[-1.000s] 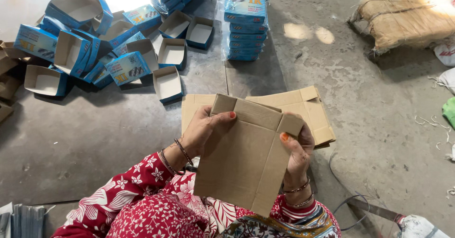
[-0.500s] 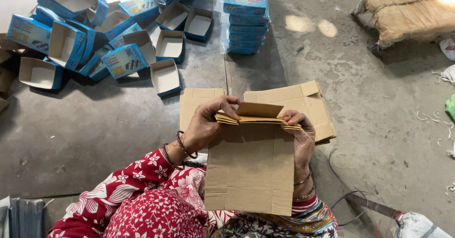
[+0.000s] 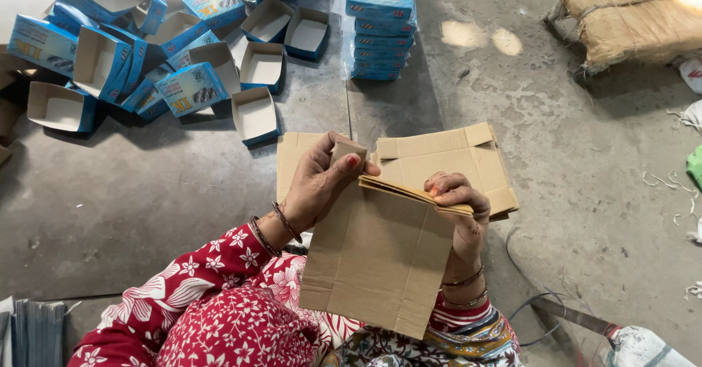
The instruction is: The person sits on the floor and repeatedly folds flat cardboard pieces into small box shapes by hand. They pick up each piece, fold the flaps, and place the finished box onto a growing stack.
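While both hands fold the top flaps of the brown cardboard sheet (image 3: 376, 265) at lower centre, the left hand (image 3: 322, 180) pinches one flap and the right hand (image 3: 457, 195) closes its grip on the folded edge; pressing along the scored line should keep the crease straight. One flat cardboard blank (image 3: 453, 155) lies on the floor (image 3: 146, 213) behind; roughly a dozen open blue boxes (image 3: 259, 115) sit upper left, and one wrapped stack (image 3: 380, 27) stands at top centre.
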Demonstrator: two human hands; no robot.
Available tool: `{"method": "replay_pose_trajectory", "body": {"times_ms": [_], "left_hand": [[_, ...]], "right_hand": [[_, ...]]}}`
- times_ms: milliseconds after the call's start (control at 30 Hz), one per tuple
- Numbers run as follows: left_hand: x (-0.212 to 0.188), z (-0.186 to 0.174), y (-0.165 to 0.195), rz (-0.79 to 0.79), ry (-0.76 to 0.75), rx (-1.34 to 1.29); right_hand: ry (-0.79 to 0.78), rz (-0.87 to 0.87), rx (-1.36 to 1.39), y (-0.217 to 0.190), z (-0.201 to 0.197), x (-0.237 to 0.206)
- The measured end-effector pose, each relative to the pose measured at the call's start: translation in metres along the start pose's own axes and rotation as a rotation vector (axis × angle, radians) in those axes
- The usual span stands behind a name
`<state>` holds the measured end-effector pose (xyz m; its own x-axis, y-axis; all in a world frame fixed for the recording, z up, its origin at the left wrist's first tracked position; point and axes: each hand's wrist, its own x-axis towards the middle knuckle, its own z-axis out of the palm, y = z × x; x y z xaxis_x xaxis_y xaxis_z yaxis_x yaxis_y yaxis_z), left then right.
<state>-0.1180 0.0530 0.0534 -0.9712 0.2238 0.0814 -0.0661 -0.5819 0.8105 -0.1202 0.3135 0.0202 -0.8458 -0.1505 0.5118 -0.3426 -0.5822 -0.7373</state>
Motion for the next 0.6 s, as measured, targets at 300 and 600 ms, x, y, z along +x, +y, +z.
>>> {"method": "replay_pose_trajectory", "body": {"times_ms": [300, 600], "left_hand": [[0.002, -0.014, -0.005, -0.135, 0.089, 0.024], [-0.003, -0.011, -0.024, -0.058, -0.151, 0.339]], "right_hand": [[0.601, 0.187, 0.183, -0.006, 0.015, 0.008], [0.651, 0.37, 0.318, 0.035, 0.01, -0.01]]}}
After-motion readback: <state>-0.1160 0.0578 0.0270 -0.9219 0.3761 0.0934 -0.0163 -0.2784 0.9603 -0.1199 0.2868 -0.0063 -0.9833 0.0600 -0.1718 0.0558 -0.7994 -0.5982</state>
